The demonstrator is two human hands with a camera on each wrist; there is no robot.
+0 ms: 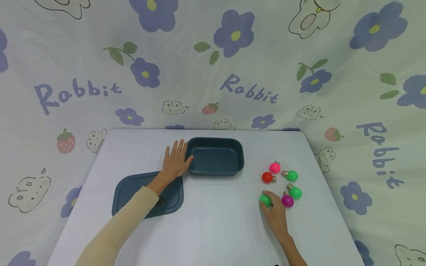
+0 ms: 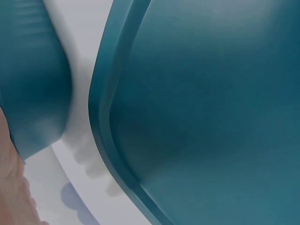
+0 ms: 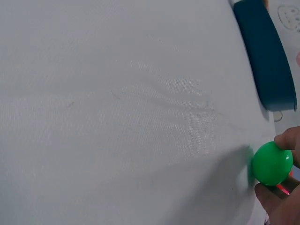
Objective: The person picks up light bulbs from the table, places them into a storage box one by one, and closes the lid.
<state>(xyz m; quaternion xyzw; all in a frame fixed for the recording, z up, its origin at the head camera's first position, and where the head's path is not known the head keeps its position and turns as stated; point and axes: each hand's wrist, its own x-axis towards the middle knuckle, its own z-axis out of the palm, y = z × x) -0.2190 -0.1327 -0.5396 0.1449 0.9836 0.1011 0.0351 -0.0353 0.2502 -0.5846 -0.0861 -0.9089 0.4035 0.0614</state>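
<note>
My left hand point(image 1: 174, 162) rests against the left end of a dark teal rectangular box point(image 1: 215, 172), its fingers straight and spread. In the left wrist view a strip of that hand point(image 2: 14, 183) shows beside the box wall point(image 2: 35, 89). My right hand point(image 1: 277, 216) pinches a green light bulb point(image 1: 265, 200) between thumb and fingers, its metal base pointing away from me. The right wrist view shows the green bulb point(image 3: 272, 164) held close over the white cloth. Just right of this hand lies a purple bulb point(image 1: 287, 201).
A matching teal lid point(image 1: 133, 188) lies flat under my left forearm. Loose bulbs lie at the right: a red one point(image 1: 267, 177), a pink one point(image 1: 274, 167) and two green ones, one farther back point(image 1: 292, 176) and one nearer point(image 1: 295, 193). A printed curtain point(image 1: 186, 74) hangs behind the table.
</note>
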